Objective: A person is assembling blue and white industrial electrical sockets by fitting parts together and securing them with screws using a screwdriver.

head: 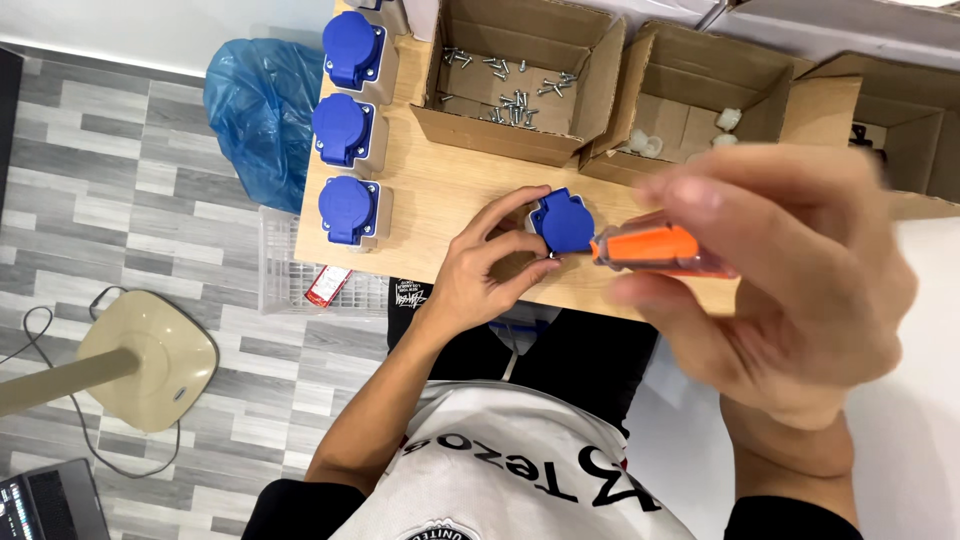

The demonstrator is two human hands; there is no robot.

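Closest to the lens, the right hand (790, 290) is seen large and blurred, its fingers closed around the orange handle of a screwdriver (650, 248), whose tip is directed at a blue socket (562, 222). That socket is held on the wooden table (440, 195) near its front edge, pinched between the thumb and fingers of the left hand (490, 265). Three finished blue sockets (348, 130) are lined up along the table's left edge, well apart from the held one. Behind the hands, an open cardboard box of screws (505, 90) is set, and beside it a second box with small white parts (700, 115). On the tiled floor to the left, a blue plastic bag (255, 105), a clear crate (300, 280) and a beige fan base (150, 360) can be made out.
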